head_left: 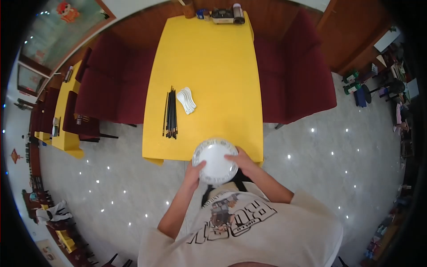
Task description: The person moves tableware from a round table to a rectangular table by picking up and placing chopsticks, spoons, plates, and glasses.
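Note:
A round white plate with a patterned rim is held level in front of my body, just over the near edge of the yellow-covered table. My left hand grips its left rim, thumb on top. On the opposite side my right hand is closed round the rim, its thumb reaching over the upper face. Whether more plates lie underneath, I cannot tell. Black chopsticks lie in a bundle on the table's left half. Beside them rests a nested row of white spoons.
Dark red bench seats flank the table on the right, with another red bench on the left. A portable gas stove and a chopstick holder stand at the far end. Another yellow table is further left.

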The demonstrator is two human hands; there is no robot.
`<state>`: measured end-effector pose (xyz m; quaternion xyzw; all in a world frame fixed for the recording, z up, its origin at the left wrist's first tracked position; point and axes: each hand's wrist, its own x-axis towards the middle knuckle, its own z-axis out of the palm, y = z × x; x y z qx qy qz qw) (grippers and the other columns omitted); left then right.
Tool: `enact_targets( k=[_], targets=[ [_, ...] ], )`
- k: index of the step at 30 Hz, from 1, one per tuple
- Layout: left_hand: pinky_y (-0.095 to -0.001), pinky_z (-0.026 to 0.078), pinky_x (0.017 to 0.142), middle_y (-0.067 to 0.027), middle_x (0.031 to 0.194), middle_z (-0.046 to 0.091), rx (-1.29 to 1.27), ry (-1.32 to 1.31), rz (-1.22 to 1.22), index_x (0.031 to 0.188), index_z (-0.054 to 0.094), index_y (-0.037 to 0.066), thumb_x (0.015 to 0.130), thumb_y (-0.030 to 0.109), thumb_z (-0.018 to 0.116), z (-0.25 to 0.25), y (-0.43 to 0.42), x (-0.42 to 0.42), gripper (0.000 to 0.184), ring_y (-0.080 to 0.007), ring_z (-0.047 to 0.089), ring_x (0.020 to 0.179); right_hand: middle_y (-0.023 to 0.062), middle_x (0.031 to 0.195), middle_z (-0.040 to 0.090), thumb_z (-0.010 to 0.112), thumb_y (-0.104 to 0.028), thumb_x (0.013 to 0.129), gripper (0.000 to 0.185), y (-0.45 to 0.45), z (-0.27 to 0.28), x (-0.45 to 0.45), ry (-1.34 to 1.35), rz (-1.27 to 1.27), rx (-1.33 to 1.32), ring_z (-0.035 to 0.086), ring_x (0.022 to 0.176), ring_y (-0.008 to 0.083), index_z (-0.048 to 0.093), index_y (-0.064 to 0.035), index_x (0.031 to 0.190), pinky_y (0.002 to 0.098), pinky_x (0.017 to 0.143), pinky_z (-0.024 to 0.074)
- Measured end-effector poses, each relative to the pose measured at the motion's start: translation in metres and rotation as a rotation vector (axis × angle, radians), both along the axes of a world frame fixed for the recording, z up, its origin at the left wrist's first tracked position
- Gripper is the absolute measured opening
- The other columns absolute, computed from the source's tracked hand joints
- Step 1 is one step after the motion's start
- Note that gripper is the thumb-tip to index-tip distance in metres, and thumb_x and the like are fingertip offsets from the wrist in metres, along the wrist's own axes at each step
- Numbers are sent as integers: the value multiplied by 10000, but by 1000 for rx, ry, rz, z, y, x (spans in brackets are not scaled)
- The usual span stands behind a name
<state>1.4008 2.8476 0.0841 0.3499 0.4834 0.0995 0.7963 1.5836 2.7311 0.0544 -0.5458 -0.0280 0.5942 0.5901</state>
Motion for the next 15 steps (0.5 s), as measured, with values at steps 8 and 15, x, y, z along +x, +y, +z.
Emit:
enact_targets(
  k=[8, 15],
  targets=[
    [-360, 477, 903, -163, 1165, 570, 26, -56, 12, 1251, 445, -41, 835, 11, 595, -78, 136, 175, 445, -262, 575, 1049, 142, 1142, 583, 685, 13, 739, 570, 126, -52, 155, 5, -197, 24, 579, 1037, 217, 446, 39, 1256, 327, 892, 478],
    [-350, 495, 861, -176, 1099, 598, 41, -58, 29, 1174, 496, -75, 807, -8, 619, -105, 221, 263, 392, -260, 604, 981, 156, 1079, 603, 669, 31, 714, 479, 208, -71, 221, -218, -318, 45, 607, 953, 229, 515, 64, 1166, 327, 828, 497]
  ],
)
